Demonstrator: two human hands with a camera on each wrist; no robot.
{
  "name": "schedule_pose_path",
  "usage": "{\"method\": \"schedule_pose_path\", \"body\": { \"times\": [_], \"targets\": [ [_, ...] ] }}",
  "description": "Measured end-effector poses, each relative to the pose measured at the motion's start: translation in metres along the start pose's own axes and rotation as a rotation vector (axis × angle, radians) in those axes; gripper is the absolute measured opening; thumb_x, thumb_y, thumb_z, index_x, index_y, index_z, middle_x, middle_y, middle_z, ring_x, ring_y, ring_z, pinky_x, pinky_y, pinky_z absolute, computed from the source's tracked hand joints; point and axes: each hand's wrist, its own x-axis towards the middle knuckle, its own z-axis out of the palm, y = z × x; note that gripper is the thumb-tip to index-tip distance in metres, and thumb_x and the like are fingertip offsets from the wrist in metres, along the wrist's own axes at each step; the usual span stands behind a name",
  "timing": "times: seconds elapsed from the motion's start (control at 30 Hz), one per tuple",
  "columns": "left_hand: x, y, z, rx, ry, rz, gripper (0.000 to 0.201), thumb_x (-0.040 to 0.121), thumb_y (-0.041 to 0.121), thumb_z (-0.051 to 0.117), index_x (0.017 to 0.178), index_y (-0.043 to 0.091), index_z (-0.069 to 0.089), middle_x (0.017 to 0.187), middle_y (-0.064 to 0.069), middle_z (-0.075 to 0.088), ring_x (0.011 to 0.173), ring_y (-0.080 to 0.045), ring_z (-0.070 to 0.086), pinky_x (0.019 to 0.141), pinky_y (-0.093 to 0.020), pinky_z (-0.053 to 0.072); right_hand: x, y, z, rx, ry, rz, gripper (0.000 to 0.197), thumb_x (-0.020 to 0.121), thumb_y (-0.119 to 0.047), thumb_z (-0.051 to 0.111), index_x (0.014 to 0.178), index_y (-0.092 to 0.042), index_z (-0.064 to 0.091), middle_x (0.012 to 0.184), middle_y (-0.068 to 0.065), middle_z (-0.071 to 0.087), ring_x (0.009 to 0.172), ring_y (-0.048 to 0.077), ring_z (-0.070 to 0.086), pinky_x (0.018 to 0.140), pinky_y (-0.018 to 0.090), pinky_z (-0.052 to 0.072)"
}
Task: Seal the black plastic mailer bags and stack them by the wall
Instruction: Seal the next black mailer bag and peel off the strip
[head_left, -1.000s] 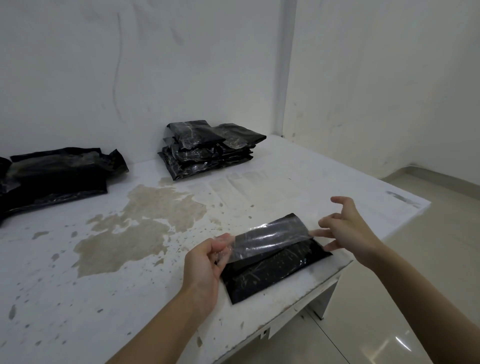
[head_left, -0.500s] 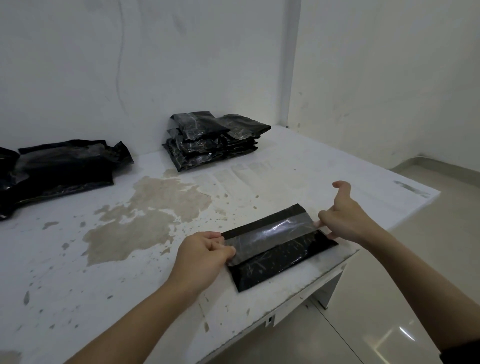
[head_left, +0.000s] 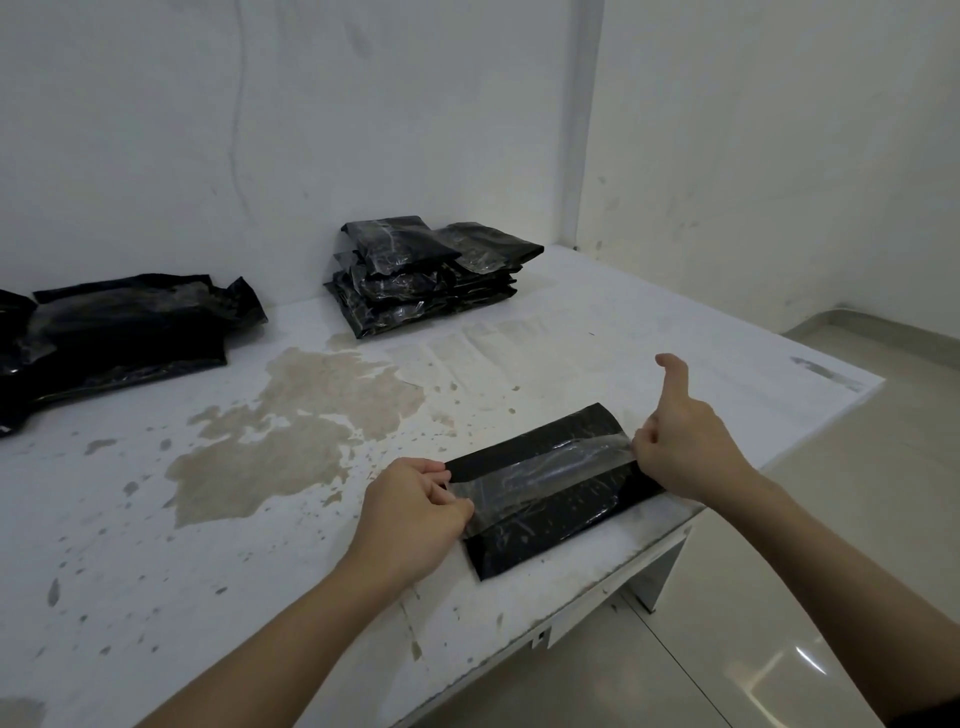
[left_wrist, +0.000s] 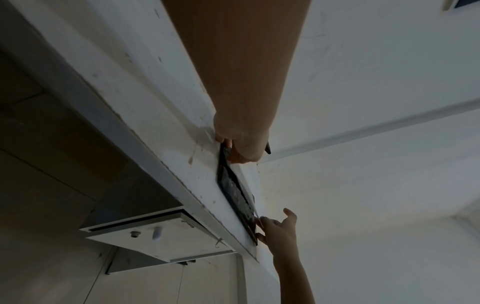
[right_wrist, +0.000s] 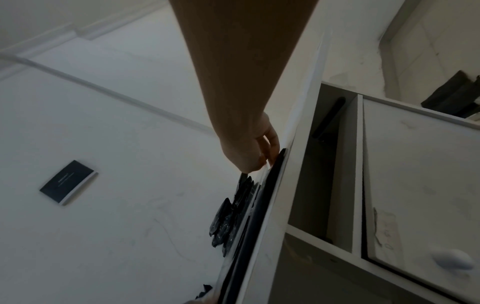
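A black mailer bag (head_left: 550, 525) lies flat near the table's front right edge. Its glossy clear flap (head_left: 545, 467) is folded down across it. My left hand (head_left: 453, 489) pinches the flap's left end with curled fingers. My right hand (head_left: 638, 442) pinches the right end, with one digit raised clear of the bag. The left wrist view shows the left hand (left_wrist: 235, 157) on the bag (left_wrist: 233, 191) edge-on. In the right wrist view the right hand (right_wrist: 259, 164) touches the bag's edge (right_wrist: 276, 174). A stack of sealed black bags (head_left: 431, 280) stands against the back wall.
A loose pile of black bags (head_left: 119, 332) lies at the far left by the wall. The white table (head_left: 571, 353) has a brown worn patch (head_left: 291, 426) in the middle. Its edge drops to the tiled floor (head_left: 831, 519) on the right. A drawer unit (left_wrist: 145, 232) hangs under the table.
The flap, held up off the bag a second ago, now lies folded down across it. Both hands have dropped to the bag's ends with it.
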Motion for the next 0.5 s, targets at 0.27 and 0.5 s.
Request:
{"method": "schedule_pose_path", "body": {
  "times": [0.27,0.5],
  "targets": [
    [-0.009,0.001,0.006,0.131,0.022,0.114,0.016,0.085,0.007,0.066,0.069,0.006,0.065,0.102,0.015,0.045,0.097,0.004,0.046,0.081,-0.007,0.036,-0.017,0.001,0.015,-0.18,0.146,-0.087,0.069,0.087,0.0,0.051,0.144,-0.018,0.018,0.098,0.007,0.055,0.071,0.025,0.055,0.062,0.041,0.05],
    [-0.023,0.009,0.006,0.379,0.045,0.13,0.026,0.093,0.028,0.057,0.072,0.014,0.059,0.139,0.011,0.031,0.107,-0.002,0.051,0.08,-0.02,0.043,-0.016,0.008,0.015,-0.633,0.215,-0.367,0.045,0.046,0.009,0.084,0.082,-0.011,0.066,0.095,0.015,0.056,0.116,0.044,0.054,0.08,0.06,0.044]
  ]
}}
